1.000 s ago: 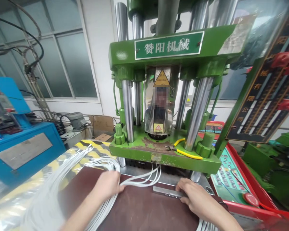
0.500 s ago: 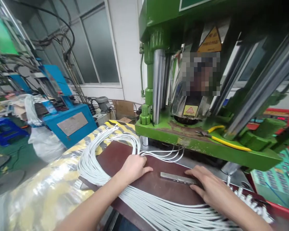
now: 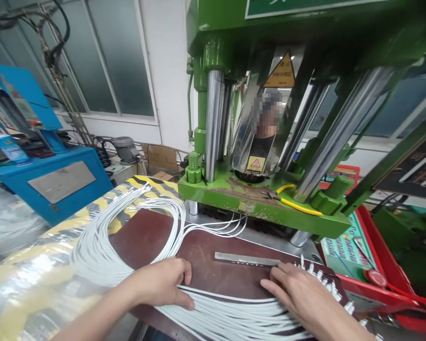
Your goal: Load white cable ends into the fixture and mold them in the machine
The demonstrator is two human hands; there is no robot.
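Observation:
My left hand (image 3: pixel 166 282) rests over a looped bundle of white cables (image 3: pixel 227 315), its fingers bent and its thumb held apart. One cable runs out from beside that thumb toward my right hand (image 3: pixel 293 286). Bent fingers of the right hand lie at the right end of a flat metal bar (image 3: pixel 243 258), with the thumb stretched out beneath them. Under both palms the contact is hidden. Cables and bar lie on a dark red-brown board (image 3: pixel 216 274). White connector ends (image 3: pixel 317 274) stick out past the right hand.
A green press (image 3: pixel 213 192) stands behind the board, with yellow-handled pliers (image 3: pixel 300 206) on its ledge. Thin cables (image 3: pixel 227 232) reach under the ledge. To the right is a control panel (image 3: pixel 348 251) with a red button (image 3: pixel 375 278). A blue machine (image 3: pixel 57 184) stands left.
My left hand has moved down and left, from the upper cable loop to the near bundle. My right hand's fingers have drawn closer together near the bar's end. The view has turned right.

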